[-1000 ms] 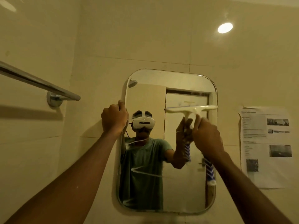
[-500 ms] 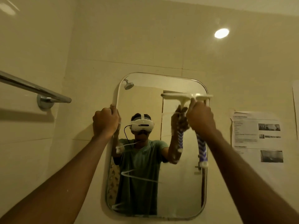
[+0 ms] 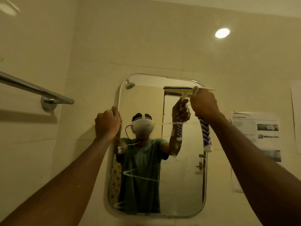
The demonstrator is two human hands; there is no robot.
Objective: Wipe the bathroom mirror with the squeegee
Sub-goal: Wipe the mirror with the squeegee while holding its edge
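Observation:
A rounded rectangular mirror (image 3: 182,185) hangs on the tiled wall, with white foam streaks across its glass. My right hand (image 3: 204,102) grips a squeegee (image 3: 205,135) by its blue-and-white striped handle. The pale blade is pressed flat against the glass just under the mirror's top right edge. My left hand (image 3: 107,124) is closed around the mirror's left edge at mid height. The reflection shows a person in a green shirt wearing a white headset.
A chrome towel bar (image 3: 35,90) sticks out from the left wall. A printed paper sheet (image 3: 259,136) is stuck on the wall right of the mirror. A round ceiling light (image 3: 222,33) glows at the upper right.
My right hand has carried the squeegee upward, from about a third of the way down the glass to just under the top edge. My left hand keeps its hold on the mirror's left edge.

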